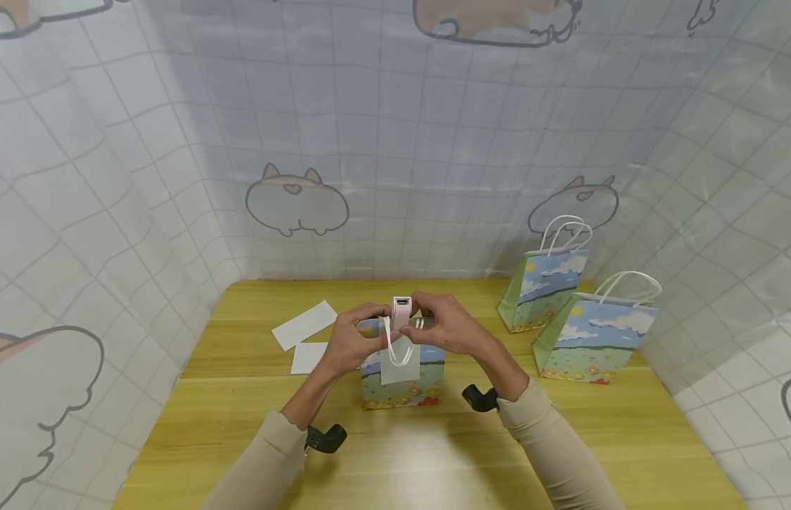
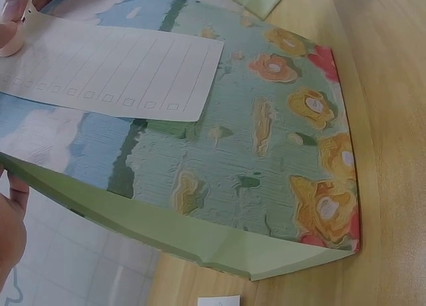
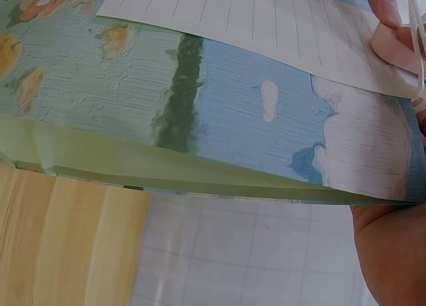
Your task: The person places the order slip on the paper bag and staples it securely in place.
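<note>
A paper gift bag (image 1: 372,386) printed with sky and flowers stands upright before me, white cord handles (image 1: 401,363) drooping over its front. A white slip (image 2: 133,66) with printed lines and small boxes lies against that front. At the bag's top edge is a small pink device, apparently a stapler (image 1: 401,312); its lower end is partly hidden by thumbs. My right hand (image 1: 451,326) pinches the stapler, thumb in front. My left hand (image 1: 357,340) grips the bag's top left edge, its thumb in front close to the stapler. Fingers behind the bag are partly hidden.
Two matching gift bags stand on the right, one farther back (image 1: 554,290) and one nearer (image 1: 595,340). Left of my hands, two white slips lie on the wooden table, one angled (image 1: 304,325) and one partly covered (image 1: 308,358). A patterned curtain (image 1: 395,142) surrounds the table.
</note>
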`<state>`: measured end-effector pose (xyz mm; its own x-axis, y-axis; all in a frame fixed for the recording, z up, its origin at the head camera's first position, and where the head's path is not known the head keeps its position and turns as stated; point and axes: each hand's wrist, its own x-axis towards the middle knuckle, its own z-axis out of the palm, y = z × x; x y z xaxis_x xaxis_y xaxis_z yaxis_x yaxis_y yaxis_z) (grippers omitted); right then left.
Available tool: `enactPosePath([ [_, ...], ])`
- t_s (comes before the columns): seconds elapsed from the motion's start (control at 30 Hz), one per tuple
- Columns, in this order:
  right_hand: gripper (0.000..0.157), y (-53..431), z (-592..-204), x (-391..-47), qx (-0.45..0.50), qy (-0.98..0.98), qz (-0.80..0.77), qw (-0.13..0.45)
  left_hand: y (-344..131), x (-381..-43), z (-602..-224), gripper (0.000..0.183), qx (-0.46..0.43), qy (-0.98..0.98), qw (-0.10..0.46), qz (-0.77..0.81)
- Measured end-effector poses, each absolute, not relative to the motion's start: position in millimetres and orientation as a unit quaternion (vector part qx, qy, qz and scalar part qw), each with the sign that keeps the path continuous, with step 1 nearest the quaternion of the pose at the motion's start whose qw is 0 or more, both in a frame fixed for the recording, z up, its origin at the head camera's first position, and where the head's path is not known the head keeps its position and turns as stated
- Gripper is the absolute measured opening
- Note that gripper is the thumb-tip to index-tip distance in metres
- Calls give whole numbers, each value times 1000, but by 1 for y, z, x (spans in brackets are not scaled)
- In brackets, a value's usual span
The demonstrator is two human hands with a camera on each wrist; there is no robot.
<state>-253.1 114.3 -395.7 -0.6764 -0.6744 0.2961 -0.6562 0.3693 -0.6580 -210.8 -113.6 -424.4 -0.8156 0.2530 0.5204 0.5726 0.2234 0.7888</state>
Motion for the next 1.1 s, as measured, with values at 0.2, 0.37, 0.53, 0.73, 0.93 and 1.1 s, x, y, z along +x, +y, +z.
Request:
enactPosePath([
  [0.2, 18, 115, -397, -253, -391, 830, -398, 18, -114, -214, -432, 38, -266, -772, 133, -562],
  [0.37, 19, 117, -398, -253, -384, 829, -405, 35, -115, -227, -454, 43, -264, -771, 129, -565],
  [0.53, 19, 118, -398, -253, -386, 827, -407, 36, -118, -230, -459, 42, -264, -771, 121, -567],
  [0.73, 20, 117, -397, -253, -386, 823, -415, 43, -119, -229, -458, 40, -265, -771, 121, -566],
  [0.93, 21, 117, -397, -254, -382, 823, -418, 48, -119, -229, -456, 41, -261, -775, 114, -564],
  [1.1, 20, 116, -398, -253, -384, 822, -419, 34, -120, -229, -457, 41, -255, -777, 113, -564],
])
